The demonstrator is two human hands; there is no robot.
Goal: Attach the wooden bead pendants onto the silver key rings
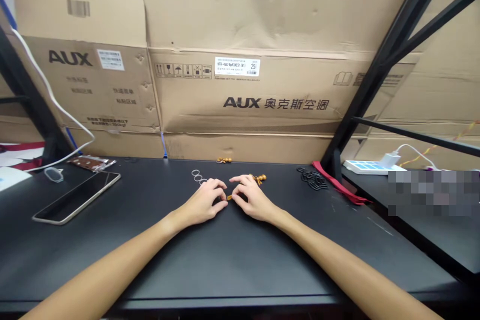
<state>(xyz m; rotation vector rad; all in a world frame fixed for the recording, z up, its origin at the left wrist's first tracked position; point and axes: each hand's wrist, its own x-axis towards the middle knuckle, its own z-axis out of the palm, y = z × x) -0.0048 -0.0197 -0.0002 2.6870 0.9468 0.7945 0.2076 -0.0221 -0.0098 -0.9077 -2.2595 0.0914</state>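
The two grips faced each other low over the counter [225, 265], fingers curled inward. The left grip [204, 203] had its thumb and forefinger drawn close at the 9 o'clock side of a small yellow piece [230, 198]; the right grip [254, 199] curved its thumb and forefinger at the 3 o'clock side. The piece sat between the two sets of fingertips, mostly hidden, so whether either grip truly pinched it could not be told.

Handling it well probably called for light fingertip pressure, one grip steadying while the other worked, and a low position so that a slip cost little. Knuckles needed care: beads [259, 178] lay just beyond the right grip at 2 o'clock, and rings [195, 175] near the left at 10.

More beads [224, 160] lay at 12 o'clock, black loops [313, 180] just short of 3, and a phone [77, 198] at 9. Past the phone, toward 10, lay a shiny packet [92, 162] with something brown showing. Large cartons [240, 25] stood behind at 12; their insides were out of sight.
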